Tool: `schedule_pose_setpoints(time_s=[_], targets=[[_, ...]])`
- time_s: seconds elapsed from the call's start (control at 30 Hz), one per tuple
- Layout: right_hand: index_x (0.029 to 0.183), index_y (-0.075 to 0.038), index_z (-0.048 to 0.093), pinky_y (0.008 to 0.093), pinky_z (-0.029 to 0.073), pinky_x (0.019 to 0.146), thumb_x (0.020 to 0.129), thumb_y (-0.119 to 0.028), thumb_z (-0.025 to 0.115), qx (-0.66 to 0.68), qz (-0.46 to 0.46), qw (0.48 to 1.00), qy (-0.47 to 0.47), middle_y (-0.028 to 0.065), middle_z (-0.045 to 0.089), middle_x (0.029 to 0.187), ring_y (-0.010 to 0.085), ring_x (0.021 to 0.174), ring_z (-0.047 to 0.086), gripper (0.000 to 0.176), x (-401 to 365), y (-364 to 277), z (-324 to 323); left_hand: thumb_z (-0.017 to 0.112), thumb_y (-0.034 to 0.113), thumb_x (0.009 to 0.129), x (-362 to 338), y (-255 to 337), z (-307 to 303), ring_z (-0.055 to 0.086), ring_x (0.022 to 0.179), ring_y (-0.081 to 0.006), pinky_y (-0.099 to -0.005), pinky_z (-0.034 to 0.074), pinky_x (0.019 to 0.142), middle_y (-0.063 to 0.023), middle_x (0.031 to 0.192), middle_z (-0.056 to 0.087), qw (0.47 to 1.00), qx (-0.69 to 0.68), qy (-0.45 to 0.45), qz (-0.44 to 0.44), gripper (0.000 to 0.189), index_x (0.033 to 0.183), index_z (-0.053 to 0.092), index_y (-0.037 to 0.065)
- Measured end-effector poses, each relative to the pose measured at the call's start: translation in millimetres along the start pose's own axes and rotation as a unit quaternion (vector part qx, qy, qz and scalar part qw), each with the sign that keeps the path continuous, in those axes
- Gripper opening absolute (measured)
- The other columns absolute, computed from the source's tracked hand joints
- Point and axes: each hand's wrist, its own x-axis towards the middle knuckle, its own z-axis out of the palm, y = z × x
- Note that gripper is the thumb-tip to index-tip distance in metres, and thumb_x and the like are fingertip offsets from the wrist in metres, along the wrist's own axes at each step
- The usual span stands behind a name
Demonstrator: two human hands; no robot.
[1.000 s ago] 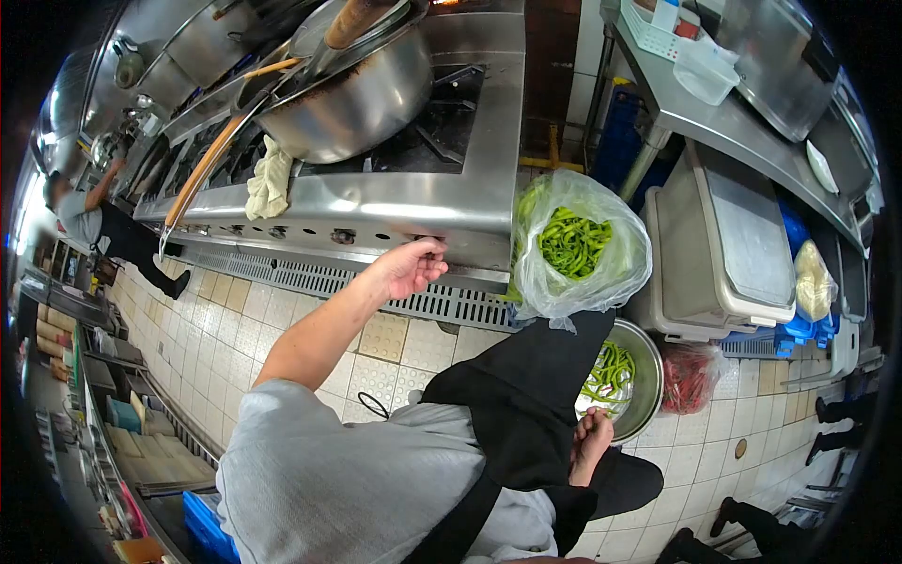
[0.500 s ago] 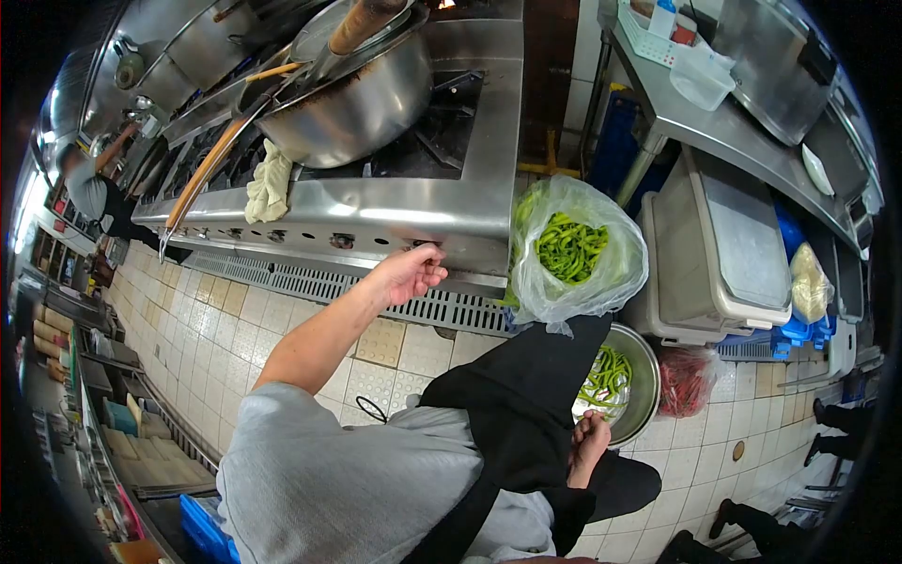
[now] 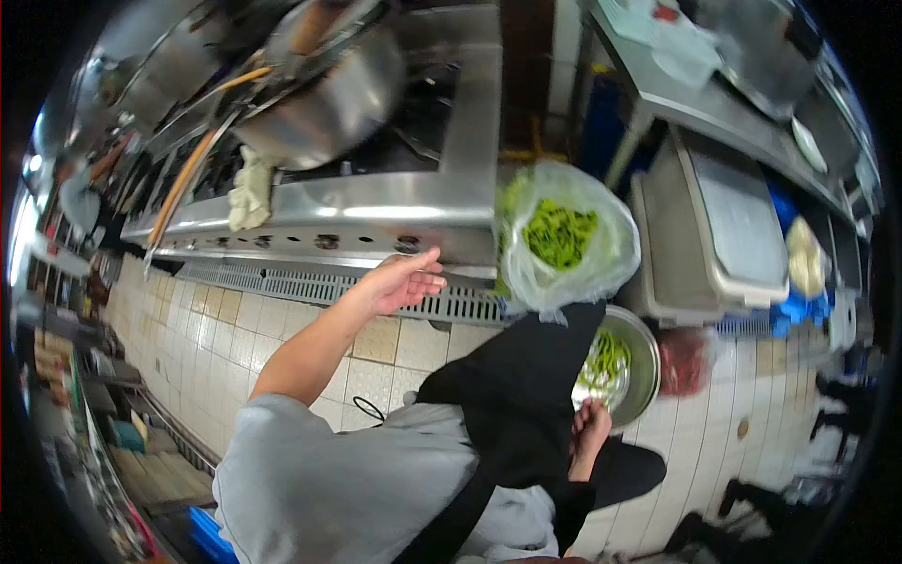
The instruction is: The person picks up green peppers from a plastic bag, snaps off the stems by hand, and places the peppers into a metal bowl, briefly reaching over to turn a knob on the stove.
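Note:
My left hand (image 3: 404,282) is in front of the stove (image 3: 376,202), just below a control knob (image 3: 407,244). Its fingers are loosely stretched, and nothing shows in the palm. By my thigh, my right hand (image 3: 590,428) is at the near edge of a round metal bowl (image 3: 646,376). Its fingers are curled together, and whatever they may hold is hidden. Long green chili peppers (image 3: 613,357) lie in the bowl. A clear plastic bag (image 3: 615,268) full of green chili peppers (image 3: 559,233) stands beyond my knee, against the stove's side.
A big metal pot (image 3: 329,103) and a cloth (image 3: 251,191) are on the stove. At the right are a lidded bin (image 3: 738,226), a red-filled bag (image 3: 684,362) and a steel table (image 3: 676,94). Other people's legs (image 3: 770,508) show at lower right; another person (image 3: 80,197) stands far left.
My left hand has come away from the stove knob, which now shows, and its fingers have straightened. My right hand stays by the bowl. The whole view has shifted slightly.

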Motion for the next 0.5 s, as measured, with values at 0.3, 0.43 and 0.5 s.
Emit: schedule_pose_setpoints(time_s=[0.3, 0.43, 0.5], targets=[[0.103, -0.003, 0.059, 0.0222, 0.033, 0.039, 0.096, -0.017, 0.052, 0.039, 0.010, 0.999, -0.028, 0.0018, 0.051, 0.071, 0.0093, 0.048, 0.044, 0.017, -17.5, -17.4, 10.8, 0.062, 0.020, 0.097, 86.8, -32.3, 131.1, 0.061, 0.079, -0.0124, -0.0267, 0.051, 0.071, -0.0041, 0.091, 0.067, 0.931, 0.243, -0.133, 0.238, 0.031, 0.119, 0.062, -0.001], [0.106, -0.002, 0.059, 0.0230, 0.036, 0.038, 0.097, -0.016, 0.051, 0.067, -0.007, 0.998, -0.018, 0.0029, 0.054, 0.074, 0.0105, 0.050, 0.048, 0.018, -25.4, -16.1, 4.3, 0.065, 0.016, 0.087, 195.4, -21.7, 178.6, 0.070, 0.081, -0.0229, -0.0348, 0.054, 0.073, -0.0130, 0.094, 0.072, 0.819, 0.402, 0.025, 0.408, 0.030, 0.113, 0.066, 0.001], [0.106, -0.002, 0.059, 0.0234, 0.037, 0.038, 0.097, -0.015, 0.051, 0.082, -0.015, 0.996, -0.017, 0.0037, 0.056, 0.076, 0.0112, 0.051, 0.050, 0.018, -30.8, -16.5, 2.0, 0.066, 0.018, 0.085, 237.6, -29.5, 197.6, 0.070, 0.083, -0.0282, -0.0381, 0.054, 0.075, -0.0151, 0.094, 0.072, 0.800, 0.412, 0.066, 0.432, 0.029, 0.110, 0.068, 0.002]])
